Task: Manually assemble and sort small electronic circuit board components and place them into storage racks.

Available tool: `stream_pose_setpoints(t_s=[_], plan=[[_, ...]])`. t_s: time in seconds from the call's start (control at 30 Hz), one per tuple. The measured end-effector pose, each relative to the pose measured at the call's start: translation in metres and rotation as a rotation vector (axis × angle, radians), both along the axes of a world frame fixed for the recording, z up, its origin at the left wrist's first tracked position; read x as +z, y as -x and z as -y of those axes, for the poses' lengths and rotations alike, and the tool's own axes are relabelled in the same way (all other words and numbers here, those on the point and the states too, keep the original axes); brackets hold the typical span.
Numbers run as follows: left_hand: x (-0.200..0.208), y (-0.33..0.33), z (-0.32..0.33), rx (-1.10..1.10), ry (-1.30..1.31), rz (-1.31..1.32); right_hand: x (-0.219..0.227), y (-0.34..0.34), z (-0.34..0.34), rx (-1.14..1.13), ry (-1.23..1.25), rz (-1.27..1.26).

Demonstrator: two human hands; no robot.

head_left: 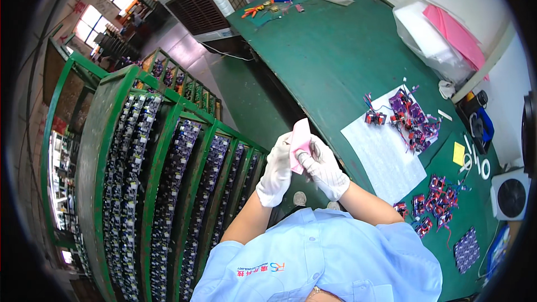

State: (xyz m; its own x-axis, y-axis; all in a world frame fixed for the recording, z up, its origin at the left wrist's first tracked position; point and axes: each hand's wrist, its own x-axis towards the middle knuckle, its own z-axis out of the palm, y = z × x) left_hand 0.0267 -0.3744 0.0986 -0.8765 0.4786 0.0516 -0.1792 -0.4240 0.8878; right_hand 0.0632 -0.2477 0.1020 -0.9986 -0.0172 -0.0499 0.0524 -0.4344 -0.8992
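Observation:
In front of my body, off the bench's left edge, both gloved hands hold a small pink sheet (300, 137), folded or bag-like. My left hand (275, 174), in a white glove, grips its left side. My right hand (326, 172) is closed on the right side, thumb pressed against the face of the sheet. Whether anything lies inside the pink sheet is hidden. Nearest to my right hand on the bench is a white foam sheet (380, 162), with purple circuit boards (411, 117) carrying red parts and wires on its far right part.
More wired boards (436, 201) and a purple panel (466, 250) lie on the green bench (313, 61). A green rack (151, 190) filled with boards stands at left. Tape rolls (484, 169), a small fan (510, 197), pink sheets (456, 36) and orange-handled tools (253, 11) are around the bench.

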Motion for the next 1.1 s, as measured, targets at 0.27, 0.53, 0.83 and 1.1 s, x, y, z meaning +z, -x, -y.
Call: stream_pose_setpoints(t_s=[0.27,0.53,0.83,1.1], plan=[[0.017,0.038,0.02,0.448,0.635,-0.979,-0.033,0.019,0.005,-0.194,-0.116,0.205],[-0.018,0.063,0.012,-0.579,0.334,-0.25,-0.028,0.013,0.019,-0.348,-0.245,0.265],[-0.05,0.093,-0.073,-0.591,0.368,-0.651,-0.045,0.022,-0.044,-0.628,-0.346,0.123],[-0.066,0.164,-0.138,-0.433,0.489,0.067,-0.085,-0.002,-0.131,-1.033,-0.608,-0.053]])
